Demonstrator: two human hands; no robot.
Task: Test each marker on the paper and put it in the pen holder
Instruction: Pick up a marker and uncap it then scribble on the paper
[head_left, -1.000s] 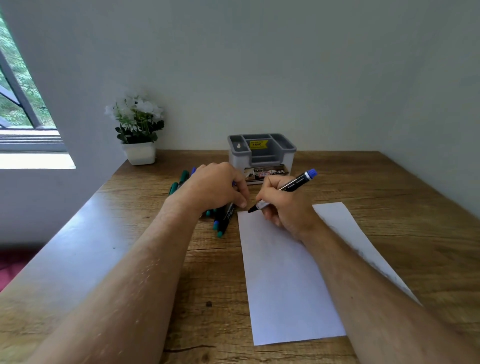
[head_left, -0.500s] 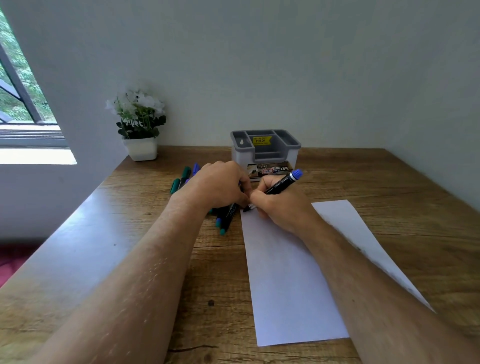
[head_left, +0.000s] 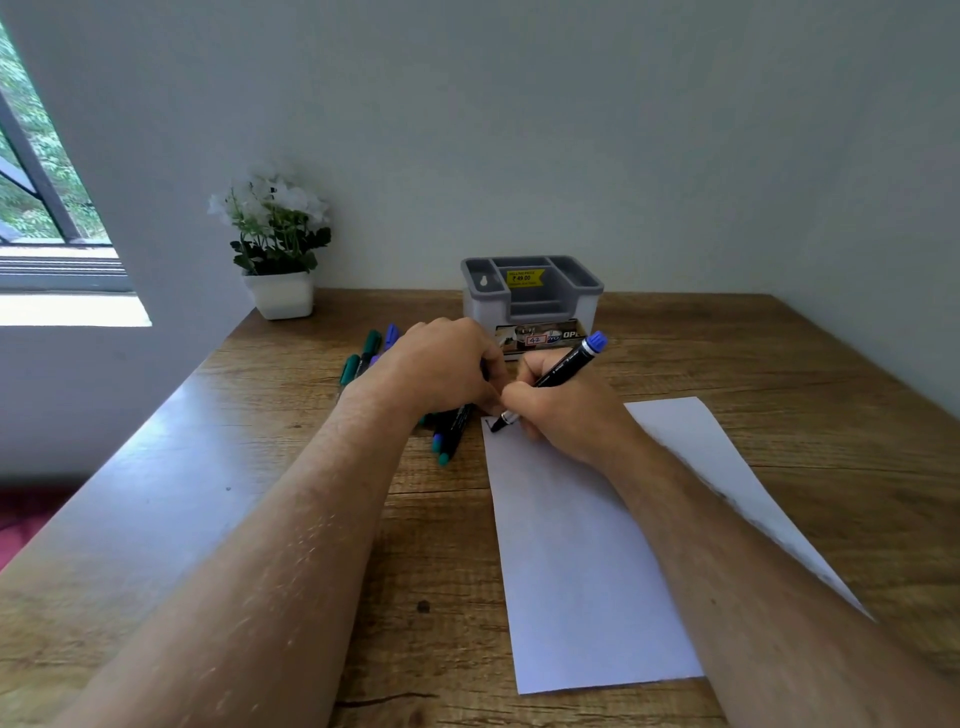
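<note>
Now the right hand pinches a blue-capped marker, tip touching the paper's far corner. Beside it, the left hand curls its fingers over spare markers on the counter; the pen holder stands behind.

The scene was viewed from a single head-worn camera, angled forward and down, close over the counter.

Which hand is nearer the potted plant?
Left. The left hand rests over the marker pile, in front and right of the potted plant; the right hand writes farther right on the paper.
</note>
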